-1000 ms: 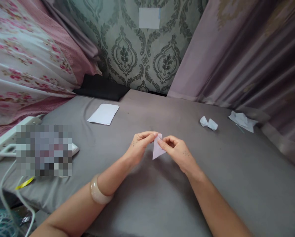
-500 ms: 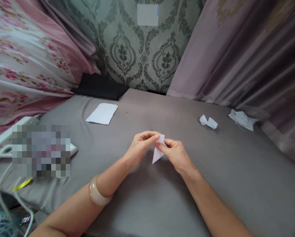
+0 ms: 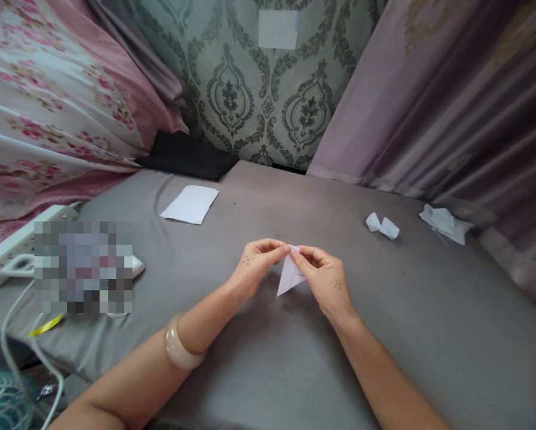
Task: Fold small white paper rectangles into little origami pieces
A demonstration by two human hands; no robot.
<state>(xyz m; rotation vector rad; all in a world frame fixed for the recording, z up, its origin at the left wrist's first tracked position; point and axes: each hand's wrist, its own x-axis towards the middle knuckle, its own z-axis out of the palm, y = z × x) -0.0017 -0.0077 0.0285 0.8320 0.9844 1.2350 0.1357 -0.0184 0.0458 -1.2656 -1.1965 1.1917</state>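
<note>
Indoors, both hands (image 3: 259, 263) (image 3: 329, 276) pinching folded paper (image 3: 288, 278), gray cloth (image 3: 429, 316) beneath, patterned wallpaper (image 3: 268, 107) behind

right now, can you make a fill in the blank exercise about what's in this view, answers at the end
The left hand and the ____ hand pinch the folded paper. The glossy bangle circles the ____ forearm. The thin strip near the white cable is coloured ____.

Missing words: right; left; yellow.
</note>
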